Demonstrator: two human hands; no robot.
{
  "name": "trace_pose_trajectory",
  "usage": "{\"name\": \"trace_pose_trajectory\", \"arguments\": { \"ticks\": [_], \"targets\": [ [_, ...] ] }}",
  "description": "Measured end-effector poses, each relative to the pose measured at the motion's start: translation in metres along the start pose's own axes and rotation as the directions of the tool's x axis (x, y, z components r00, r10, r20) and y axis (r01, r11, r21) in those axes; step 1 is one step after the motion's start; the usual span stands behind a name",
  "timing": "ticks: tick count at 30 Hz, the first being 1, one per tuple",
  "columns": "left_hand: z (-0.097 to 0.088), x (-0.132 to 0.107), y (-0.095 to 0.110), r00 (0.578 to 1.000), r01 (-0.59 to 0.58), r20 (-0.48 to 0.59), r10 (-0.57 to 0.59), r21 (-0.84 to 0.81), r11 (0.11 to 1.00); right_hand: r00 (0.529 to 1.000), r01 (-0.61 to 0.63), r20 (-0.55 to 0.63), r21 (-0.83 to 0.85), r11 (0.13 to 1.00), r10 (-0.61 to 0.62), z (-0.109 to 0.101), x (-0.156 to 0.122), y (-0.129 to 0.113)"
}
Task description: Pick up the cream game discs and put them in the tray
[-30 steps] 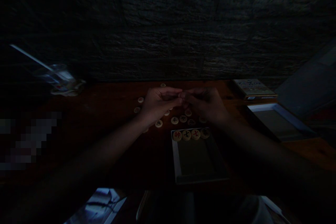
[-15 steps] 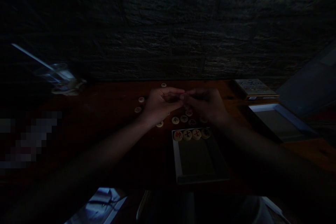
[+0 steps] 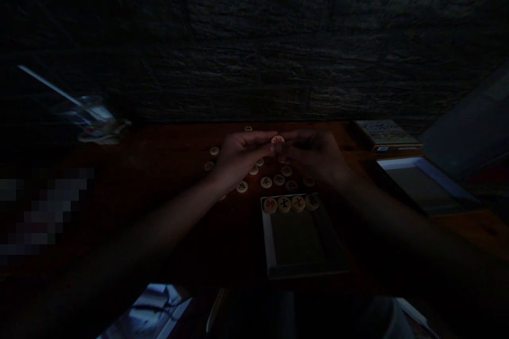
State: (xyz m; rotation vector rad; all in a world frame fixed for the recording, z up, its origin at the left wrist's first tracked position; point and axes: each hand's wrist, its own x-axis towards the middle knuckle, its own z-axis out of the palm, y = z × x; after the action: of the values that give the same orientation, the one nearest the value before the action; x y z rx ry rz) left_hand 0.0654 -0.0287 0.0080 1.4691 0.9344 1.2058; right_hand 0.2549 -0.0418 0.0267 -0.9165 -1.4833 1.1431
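Observation:
The scene is very dark. My left hand (image 3: pixel 238 159) and my right hand (image 3: pixel 312 156) meet above a brown table, fingertips together. Between them a round pale game piece (image 3: pixel 277 140) with a red mark is pinched by both hands. Below the hands several similar round pieces (image 3: pixel 265 182) lie loose on the table. A shallow grey tray (image 3: pixel 302 270) sits nearer to me, with a row of several pieces (image 3: pixel 283 204) along its far edge, some marked in red.
A clear cup with a straw (image 3: pixel 89 114) stands at the far left. A flat box (image 3: pixel 384 133) and a second grey tray (image 3: pixel 427 183) lie at the right. A dark stone-like wall rises behind the table (image 3: pixel 159 169). Pale papers (image 3: pixel 151 312) show below.
The hands have stayed together in the same spot. The piece between the fingertips has turned into sight, its marked face now showing.

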Motion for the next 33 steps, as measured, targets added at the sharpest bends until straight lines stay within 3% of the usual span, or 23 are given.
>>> {"name": "trace_pose_trajectory", "arguments": {
  "ticks": [16, 25, 33],
  "targets": [
    [0.003, -0.002, 0.004, 1.0, -0.016, -0.019, 0.016, -0.003, 1.0, 1.0, -0.005, -0.014, 0.015, 1.0, 0.006, 0.001, -0.001, 0.001],
    [0.009, -0.006, 0.013, 0.992, -0.124, 0.042, 0.122, 0.035, 0.992, 0.996, -0.082, -0.039, 0.04, 0.996, 0.083, 0.001, 0.0, 0.003],
    [0.01, -0.006, 0.012, 0.993, -0.117, 0.039, 0.115, 0.048, 0.992, 0.99, -0.126, -0.059, 0.03, 0.992, 0.128, 0.003, -0.001, -0.001]
  ]
}}
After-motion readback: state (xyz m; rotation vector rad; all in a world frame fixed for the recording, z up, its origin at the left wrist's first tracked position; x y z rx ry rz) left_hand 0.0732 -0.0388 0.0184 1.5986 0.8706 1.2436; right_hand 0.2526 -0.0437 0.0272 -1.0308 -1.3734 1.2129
